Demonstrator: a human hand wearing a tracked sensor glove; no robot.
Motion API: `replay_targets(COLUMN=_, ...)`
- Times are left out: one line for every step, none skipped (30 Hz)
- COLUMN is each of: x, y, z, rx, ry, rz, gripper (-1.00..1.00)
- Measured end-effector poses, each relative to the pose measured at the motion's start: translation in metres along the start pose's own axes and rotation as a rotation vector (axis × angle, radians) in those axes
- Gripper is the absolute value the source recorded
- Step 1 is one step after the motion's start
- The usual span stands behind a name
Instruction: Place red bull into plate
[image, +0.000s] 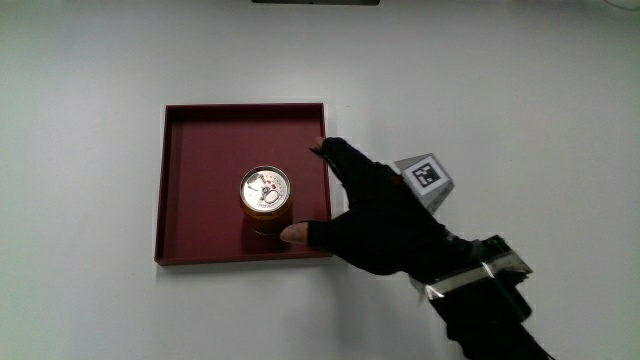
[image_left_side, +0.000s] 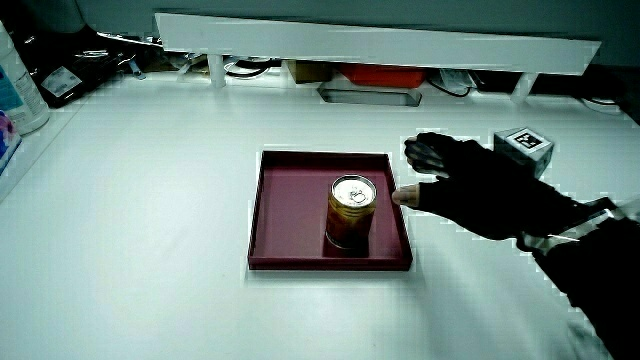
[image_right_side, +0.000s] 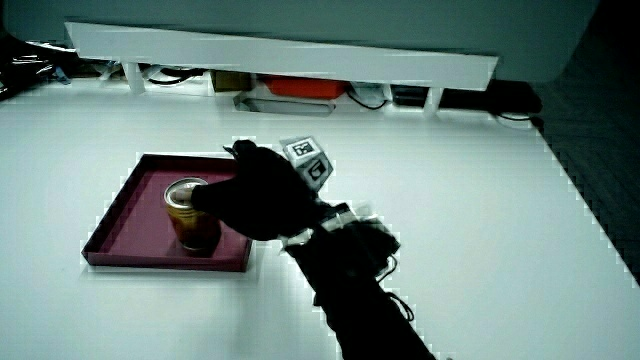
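Observation:
A gold and red Red Bull can (image: 265, 196) stands upright in the dark red square plate (image: 200, 170), close to the plate's rim on the hand's side. The can (image_left_side: 352, 208) and plate (image_left_side: 290, 200) show in both side views; in a side view the hand partly covers the can (image_right_side: 188, 215) on the plate (image_right_side: 125, 215). The gloved hand (image: 375, 215) hovers at the plate's edge beside the can, fingers spread, holding nothing. Its thumb tip (image: 294, 235) is close to the can's base. The patterned cube (image: 425, 178) sits on the back of the hand (image_left_side: 475, 185).
A low white partition (image_left_side: 380, 45) runs along the table's edge farthest from the person, with a red box (image_left_side: 385, 75) and cables under it. A pale bottle (image_left_side: 15, 95) stands at the table's edge. The forearm (image_right_side: 350, 280) reaches in from the person's side.

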Motion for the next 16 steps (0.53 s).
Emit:
replay_targets(x=-0.008, y=-0.006, z=0.003, rx=0.001, ry=-0.017, rz=-0.028, gripper=-1.00)
replay_targets(x=-0.008, y=-0.009, z=0.008, rx=0.004, ry=-0.022, rz=0.007, gripper=-1.00)
replay_targets(x=-0.015, y=-0.014, z=0.011, rx=0.006, ry=-0.039, rz=-0.015, gripper=-1.00)
replay_targets(x=-0.022, y=-0.020, z=0.014, rx=0.001, ry=-0.036, rz=-0.024, gripper=-1.00)
replay_targets(x=-0.026, y=-0.024, z=0.017, rx=0.004, ry=-0.045, rz=-0.022, gripper=-1.00)
replay_targets(x=-0.026, y=-0.028, z=0.022, rx=0.009, ry=-0.087, rz=-0.017, gripper=-1.00)
replay_targets(x=-0.030, y=-0.032, z=0.025, rx=0.009, ry=-0.109, rz=-0.013, gripper=-1.00)
replay_targets(x=-0.030, y=-0.034, z=0.028, rx=0.003, ry=-0.147, rz=0.000, gripper=-1.00)
replay_targets(x=-0.031, y=-0.036, z=0.031, rx=-0.011, ry=-0.168, rz=-0.011, gripper=-1.00)
replay_targets(x=-0.031, y=-0.039, z=0.033, rx=-0.015, ry=-0.174, rz=-0.031, gripper=-1.00)
replay_targets(x=-0.032, y=-0.042, z=0.035, rx=-0.013, ry=-0.158, rz=-0.020, gripper=-1.00)
replay_targets(x=-0.033, y=-0.045, z=0.038, rx=-0.012, ry=-0.177, rz=-0.015, gripper=-1.00)
replay_targets(x=-0.037, y=-0.049, z=0.039, rx=-0.015, ry=-0.161, rz=-0.038, gripper=-1.00)
replay_targets(x=-0.037, y=-0.053, z=0.042, rx=-0.013, ry=-0.170, rz=-0.047, gripper=-1.00)
replay_targets(x=-0.035, y=-0.056, z=0.046, rx=-0.012, ry=-0.191, rz=-0.007, gripper=-1.00)
replay_targets(x=-0.039, y=-0.060, z=0.047, rx=-0.008, ry=-0.196, rz=-0.010, gripper=-1.00)
